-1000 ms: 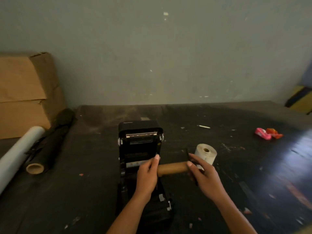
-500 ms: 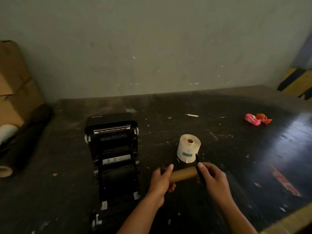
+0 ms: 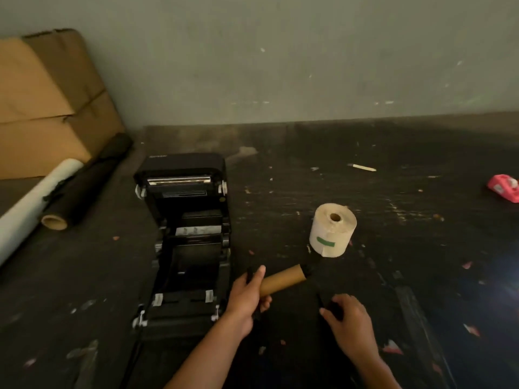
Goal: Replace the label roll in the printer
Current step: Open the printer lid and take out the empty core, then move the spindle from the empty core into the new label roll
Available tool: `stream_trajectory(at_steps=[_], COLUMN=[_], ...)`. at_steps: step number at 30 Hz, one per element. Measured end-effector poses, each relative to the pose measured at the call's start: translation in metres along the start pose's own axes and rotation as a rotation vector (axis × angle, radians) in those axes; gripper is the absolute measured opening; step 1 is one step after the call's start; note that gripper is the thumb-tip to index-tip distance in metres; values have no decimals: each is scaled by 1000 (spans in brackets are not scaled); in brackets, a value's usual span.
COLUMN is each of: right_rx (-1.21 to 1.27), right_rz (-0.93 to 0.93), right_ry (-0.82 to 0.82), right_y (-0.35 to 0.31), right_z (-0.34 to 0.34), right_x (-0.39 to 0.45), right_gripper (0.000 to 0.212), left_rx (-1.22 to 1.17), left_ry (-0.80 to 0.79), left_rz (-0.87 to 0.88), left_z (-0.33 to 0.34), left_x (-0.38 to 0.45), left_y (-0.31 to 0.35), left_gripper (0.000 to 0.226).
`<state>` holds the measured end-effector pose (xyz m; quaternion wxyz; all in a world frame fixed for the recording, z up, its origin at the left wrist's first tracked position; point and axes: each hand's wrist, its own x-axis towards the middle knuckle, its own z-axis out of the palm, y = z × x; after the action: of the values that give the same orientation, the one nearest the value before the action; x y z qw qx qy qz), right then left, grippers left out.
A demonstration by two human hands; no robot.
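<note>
The black label printer [image 3: 185, 220] lies open on the dark table, its roll bay bare. My left hand [image 3: 247, 296] grips the near end of an empty brown cardboard core [image 3: 283, 279] that sits on a black spindle, just right of the printer's front. My right hand [image 3: 348, 318] is apart from the core and closed on a small black end piece [image 3: 328, 306] near the table surface. A full cream label roll [image 3: 332, 230] with a green tab stands on end behind the core.
Cardboard boxes [image 3: 47, 108] stand at the far left, with a white film roll [image 3: 31, 203] and a dark roll [image 3: 84, 181] lying beside them. A pink tape dispenser [image 3: 504, 188] sits at the far right. A small white stick [image 3: 362, 167] lies near the back.
My right hand has come off the core's right end with a black piece and dropped toward me. The left hand still holds the core, which now tilts up to the right.
</note>
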<state>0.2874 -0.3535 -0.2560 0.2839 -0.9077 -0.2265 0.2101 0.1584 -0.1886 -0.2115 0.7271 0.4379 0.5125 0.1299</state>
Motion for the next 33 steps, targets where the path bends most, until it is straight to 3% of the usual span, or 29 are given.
stream_trajectory(at_steps=[4, 7, 9, 12, 15, 22, 30, 33], right_rx=[-108, 197, 410, 334, 196, 291, 738, 799], right_rz=[-3, -29, -131, -323, -448, -514, -172, 26], right_ry=[-38, 36, -81, -309, -225, -42, 171, 153], right_y=[-5, -26, -49, -77, -94, -106, -56, -21], right_z=[-2, -20, -41, -63, -72, -102, -114, -96], right_x=[4, 7, 4, -2, -5, -8, 11, 16], right_gripper=[33, 29, 36, 46, 41, 42, 32, 30], left_rx=[-14, -61, -112, -245, -350, -453, -351, -298], left_ry=[27, 11, -10, -75, -130, -126, 60, 104], left_rz=[10, -1, -23, -64, -101, -112, -91, -51], left_z=[-5, -5, -3, 4, 13, 20, 13, 11], left_x=[0, -4, -8, -13, -18, -13, -5, -5], left_y=[-4, -6, -6, -5, 0, 4, 3, 3], left_gripper=[64, 63, 57, 42, 33, 43, 29, 23])
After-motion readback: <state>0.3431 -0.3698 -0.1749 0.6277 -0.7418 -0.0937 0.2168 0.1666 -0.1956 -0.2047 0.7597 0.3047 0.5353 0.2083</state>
